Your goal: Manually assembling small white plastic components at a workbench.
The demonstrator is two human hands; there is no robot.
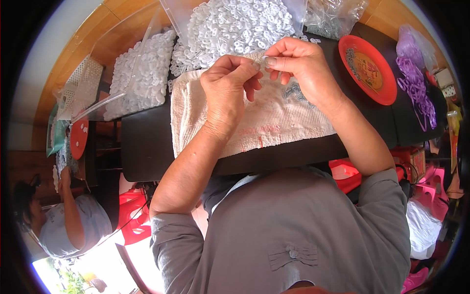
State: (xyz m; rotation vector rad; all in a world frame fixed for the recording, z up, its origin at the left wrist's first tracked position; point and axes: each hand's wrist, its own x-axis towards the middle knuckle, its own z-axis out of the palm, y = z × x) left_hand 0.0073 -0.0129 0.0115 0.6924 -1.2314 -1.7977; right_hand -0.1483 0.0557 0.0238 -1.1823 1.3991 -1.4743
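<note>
Over a folded cream towel (289,128), my left hand (227,81) and my right hand (302,66) come together, thumb pinched to forefinger on each. A pale speck shows between the fingertips, too small to name. Beneath my right hand, a small pile of grey metal bits (295,93) lies on the towel, partly covered by the hand. Just beyond both hands spreads a large heap of small white plastic pieces with holes (240,27), partly inside a clear plastic box (172,17).
More white pieces (139,73) fill a clear container at left. A red plate (389,93) with grey metal bits stands at right, beside purple ribbon (413,85). A clear bag (335,17) lies at the back. Another person (73,215) works at far left.
</note>
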